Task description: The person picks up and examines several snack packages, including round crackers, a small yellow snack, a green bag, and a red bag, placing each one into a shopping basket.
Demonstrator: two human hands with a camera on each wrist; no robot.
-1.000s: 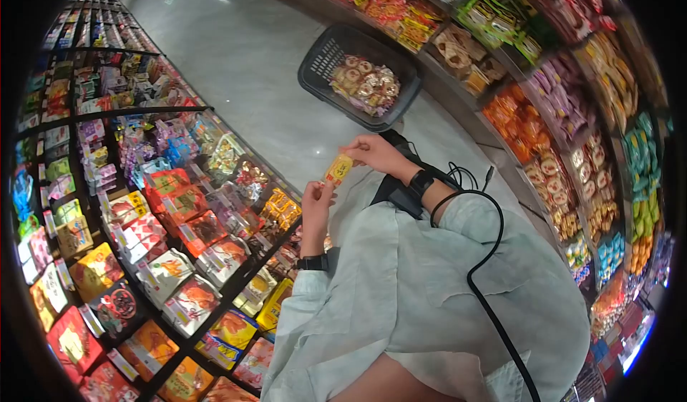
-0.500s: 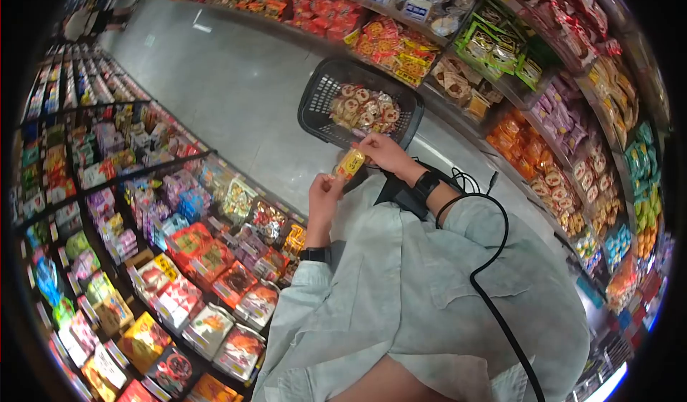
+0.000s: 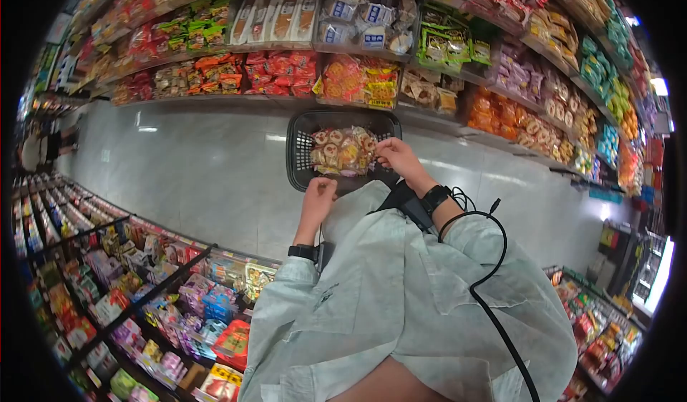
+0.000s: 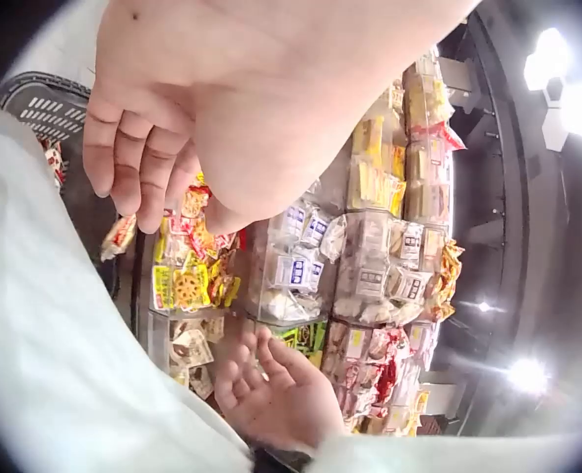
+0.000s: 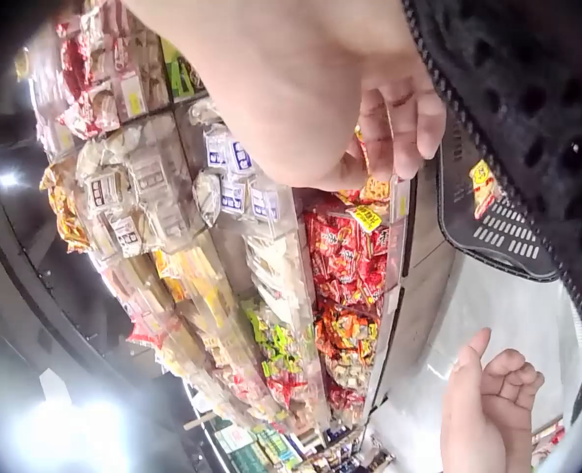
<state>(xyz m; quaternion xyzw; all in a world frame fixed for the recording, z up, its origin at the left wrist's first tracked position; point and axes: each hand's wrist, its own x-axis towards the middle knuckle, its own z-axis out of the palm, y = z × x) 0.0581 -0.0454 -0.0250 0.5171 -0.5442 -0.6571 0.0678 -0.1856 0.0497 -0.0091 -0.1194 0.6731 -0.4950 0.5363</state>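
Note:
My left hand (image 3: pixel 318 196) hangs just in front of the basket's near rim, its fingers loosely bent with nothing between them. At the basket's right side is my right hand (image 3: pixel 397 157), fingers also loosely curled and no packet in them. Between and beyond the hands stands a dark plastic basket (image 3: pixel 295 152) with a heap of clear-wrapped round snacks (image 3: pixel 333 152). A small yellow and red packet (image 5: pixel 483 187) shows against the basket in the right wrist view, apart from the fingers. The left wrist view shows a small packet (image 4: pixel 119 236) below the left fingertips.
Behind the basket run tiered shelves of bagged snacks, including red packets (image 3: pixel 280 73) and white-and-blue ones (image 3: pixel 373 16). Another display (image 3: pixel 172 302) of packaged goods lies at the lower left. Grey floor (image 3: pixel 193 173) lies between. A black cable (image 3: pixel 494 309) crosses the shirt.
The yellow packet that both hands held has left their fingers, and the hands have parted. The view has turned toward the shelves, with the basket now right before the hands.

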